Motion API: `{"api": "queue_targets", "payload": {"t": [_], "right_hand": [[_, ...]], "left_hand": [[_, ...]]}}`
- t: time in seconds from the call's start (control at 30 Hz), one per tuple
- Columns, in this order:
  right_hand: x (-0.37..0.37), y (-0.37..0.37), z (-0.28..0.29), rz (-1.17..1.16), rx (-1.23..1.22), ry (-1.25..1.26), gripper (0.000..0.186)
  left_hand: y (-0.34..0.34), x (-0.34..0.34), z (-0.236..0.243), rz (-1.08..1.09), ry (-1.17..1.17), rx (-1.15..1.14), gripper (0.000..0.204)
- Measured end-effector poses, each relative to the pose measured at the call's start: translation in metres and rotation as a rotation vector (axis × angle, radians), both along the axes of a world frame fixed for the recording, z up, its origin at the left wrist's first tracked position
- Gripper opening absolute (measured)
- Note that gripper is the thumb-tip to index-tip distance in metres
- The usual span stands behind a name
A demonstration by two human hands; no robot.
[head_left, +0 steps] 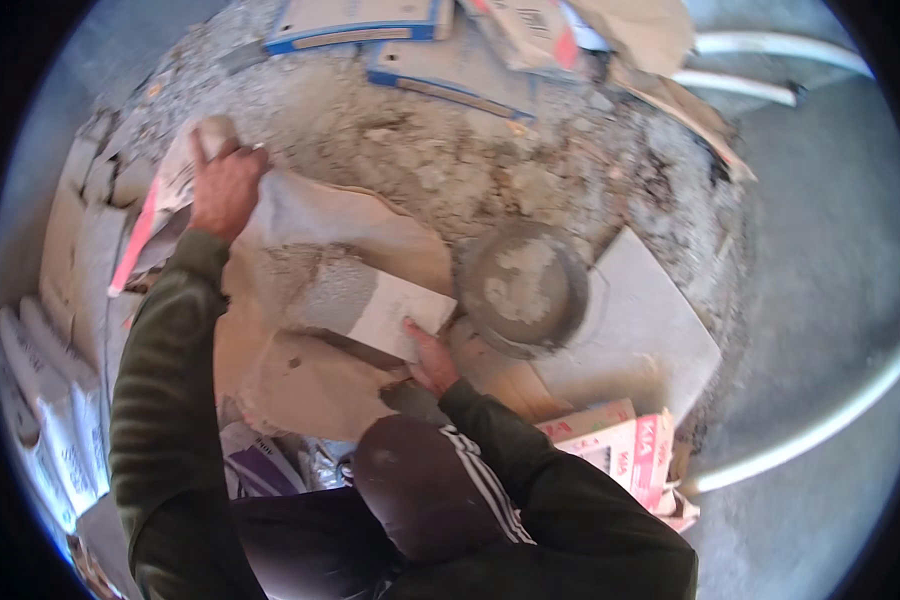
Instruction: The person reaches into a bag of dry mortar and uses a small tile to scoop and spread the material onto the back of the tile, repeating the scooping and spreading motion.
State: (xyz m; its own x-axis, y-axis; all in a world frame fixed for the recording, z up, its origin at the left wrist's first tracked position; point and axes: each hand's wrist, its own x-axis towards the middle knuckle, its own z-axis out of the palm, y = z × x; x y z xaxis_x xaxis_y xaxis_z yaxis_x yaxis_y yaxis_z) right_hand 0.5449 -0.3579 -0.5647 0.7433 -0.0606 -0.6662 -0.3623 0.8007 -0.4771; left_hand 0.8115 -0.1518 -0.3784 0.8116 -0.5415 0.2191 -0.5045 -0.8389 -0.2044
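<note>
My left hand is closed on the gathered edge of a paper bag with a red stripe, at the far left of the work spot. My right hand grips the near right edge of a white rectangular slab, perhaps a tile or a flat box. Grey powder covers the slab's left part. Under and around the slab lies a torn-open brown paper bag, with more powder on it. Just right of the slab stands a round, dark, shallow pan with pale grey residue inside.
A pale square board lies right of the pan. Red-and-white cardboard is near my right forearm. Blue-edged boxes and crumpled bags lie at the back on rubble. White pipes cross the right-hand floor. Plastic-wrapped packs stand left.
</note>
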Motion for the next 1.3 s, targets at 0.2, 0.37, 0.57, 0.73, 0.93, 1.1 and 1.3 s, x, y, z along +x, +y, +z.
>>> {"api": "queue_targets", "payload": {"t": [0.2,0.37,0.57,0.73,0.93,1.1,1.3], "right_hand": [[-0.022,-0.023,0.060,-0.015,0.010,0.011,0.038],[-0.041,-0.044,0.096,-0.084,-0.018,-0.013,0.041],[-0.075,-0.103,0.146,-0.240,-0.163,0.006,0.039],[-0.101,-0.191,0.166,-0.362,-0.396,-0.012,0.037],[-0.086,-0.266,0.153,-0.208,-0.577,0.030,0.035],[-0.066,-0.278,0.133,-0.089,-0.620,0.017,0.034],[-0.053,-0.279,0.130,-0.071,-0.549,0.034,0.031]], "left_hand": [[-0.001,-0.013,-0.004,0.056,0.098,0.008,0.011],[0.018,-0.029,-0.013,0.032,0.079,-0.005,0.026],[0.042,-0.064,0.003,0.043,0.109,-0.079,0.043],[0.048,-0.108,0.024,0.181,0.226,-0.142,0.045],[0.061,-0.128,0.009,0.302,0.266,-0.232,0.043],[0.089,-0.139,-0.013,0.328,0.293,-0.246,0.043],[0.104,-0.145,-0.021,0.412,0.272,-0.370,0.040]]}}
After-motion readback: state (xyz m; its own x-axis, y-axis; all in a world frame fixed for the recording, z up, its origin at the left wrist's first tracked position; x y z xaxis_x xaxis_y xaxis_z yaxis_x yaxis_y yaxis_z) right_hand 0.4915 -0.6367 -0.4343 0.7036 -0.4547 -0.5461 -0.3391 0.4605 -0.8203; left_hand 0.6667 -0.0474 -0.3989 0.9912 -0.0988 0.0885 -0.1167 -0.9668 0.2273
